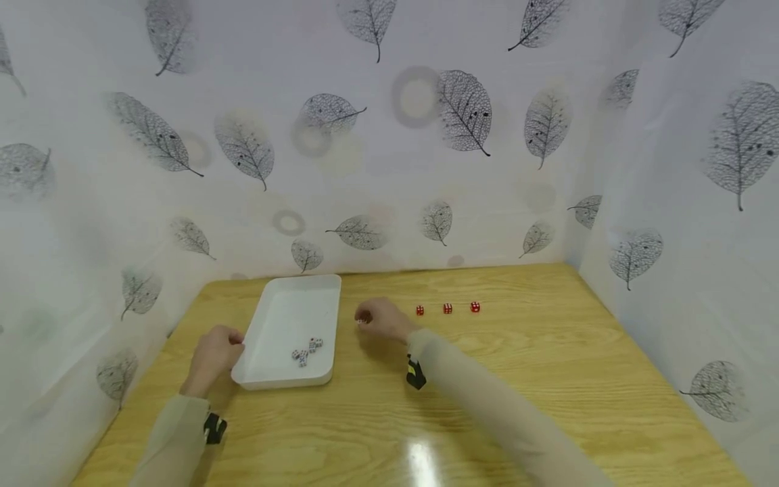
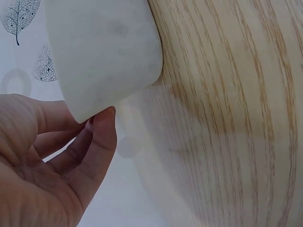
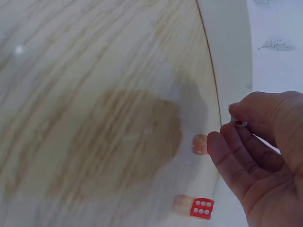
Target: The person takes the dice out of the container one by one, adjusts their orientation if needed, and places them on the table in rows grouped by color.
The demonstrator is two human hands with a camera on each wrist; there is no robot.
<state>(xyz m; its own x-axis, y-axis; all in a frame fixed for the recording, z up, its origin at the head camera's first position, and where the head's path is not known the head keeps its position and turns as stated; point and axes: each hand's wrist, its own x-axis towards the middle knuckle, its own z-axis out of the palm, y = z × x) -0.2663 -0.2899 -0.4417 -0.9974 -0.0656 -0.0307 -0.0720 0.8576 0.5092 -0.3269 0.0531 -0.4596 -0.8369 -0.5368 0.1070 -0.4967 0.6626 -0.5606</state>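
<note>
A white tray (image 1: 298, 304) sits on the left half of the table, with several small white dice (image 1: 302, 360) grouped near its front right. My left hand (image 1: 213, 355) pinches the tray's near left corner between thumb and fingers; the left wrist view shows the rim of the tray (image 2: 109, 56) at the fingertips. Just right of the tray, above the table, my right hand (image 1: 385, 319) holds a white die (image 3: 238, 123) with a red pip, pinched between thumb and finger. Most of that die is hidden by the fingers.
Three red dice, the left one (image 1: 420, 310), the middle one (image 1: 447, 308) and the right one (image 1: 475, 307), form a row right of my right hand on the wooden table (image 1: 548, 379). A leaf-patterned curtain (image 1: 389, 162) encloses the table's back and sides.
</note>
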